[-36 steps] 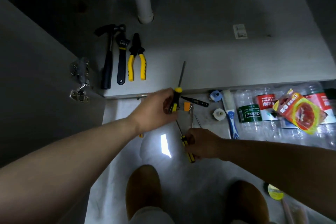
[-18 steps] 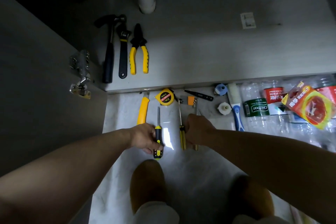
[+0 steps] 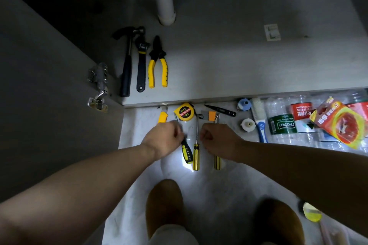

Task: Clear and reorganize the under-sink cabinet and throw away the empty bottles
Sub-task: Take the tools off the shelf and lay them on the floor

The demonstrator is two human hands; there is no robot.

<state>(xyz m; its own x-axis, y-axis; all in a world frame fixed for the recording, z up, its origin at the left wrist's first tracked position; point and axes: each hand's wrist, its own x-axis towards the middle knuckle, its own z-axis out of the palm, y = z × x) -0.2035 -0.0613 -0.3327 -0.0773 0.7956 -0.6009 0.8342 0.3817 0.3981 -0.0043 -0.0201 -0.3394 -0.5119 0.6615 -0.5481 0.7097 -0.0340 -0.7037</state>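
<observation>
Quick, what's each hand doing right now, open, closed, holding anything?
Left hand: closed on the black-and-yellow screwdriver.
Right hand: fingers curled above a yellow-handled screwdriver; whether it grips it cannot be told.

The left hand point(image 3: 165, 139) grips a screwdriver point(image 3: 187, 152) whose handle looks like matt black rubber with ridged yellow plastic. Just right of that grip, a second screwdriver point(image 3: 196, 157) has a bright metal shaft and a glossy, see-through yellow plastic handle. Just beyond the grip, the tape measure point(image 3: 184, 113) is shiny yellow plastic. The floor point(image 3: 209, 189) under the grip is polished, mirroring a light. Farther off, the cabinet base point(image 3: 239, 61) is matt grey, the pliers point(image 3: 158, 69) have ribbed yellow grips, the hinge point(image 3: 99, 85) is bright metal, the bottles point(image 3: 278, 105) clear crinkled plastic.
</observation>
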